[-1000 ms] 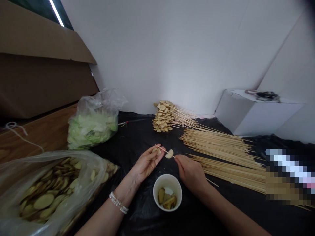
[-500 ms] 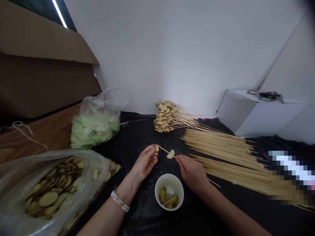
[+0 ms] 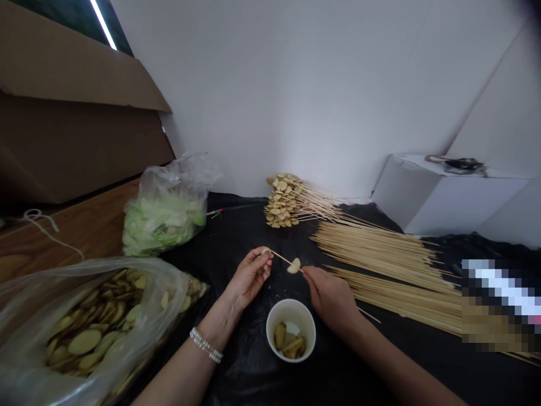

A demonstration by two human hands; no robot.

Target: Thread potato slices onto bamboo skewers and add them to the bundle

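Note:
My right hand (image 3: 332, 293) is closed on a thin wooden skewer (image 3: 280, 257), which slants up to the left. One pale potato slice (image 3: 293, 265) is threaded on it just beyond those fingers. At the skewer's far end my left hand (image 3: 252, 277) pinches another potato slice (image 3: 266, 251), partly hidden by the fingers; whether the tip goes through it I cannot tell. Below and between both hands stands a white paper cup (image 3: 311, 332) with several potato pieces (image 3: 289, 341) in the bottom.
An open plastic bag (image 3: 29, 293) of potato slices lies at the left, a bag of pale green slices (image 3: 164, 223) behind it. Loaded skewers (image 3: 284, 200) are piled at the back. Bare skewers (image 3: 380, 254) spread at the right, before a white box (image 3: 439, 194).
The slice in my left fingers has tilted and shifted slightly left at the skewer's tip. My right hand and the threaded slice have hardly moved.

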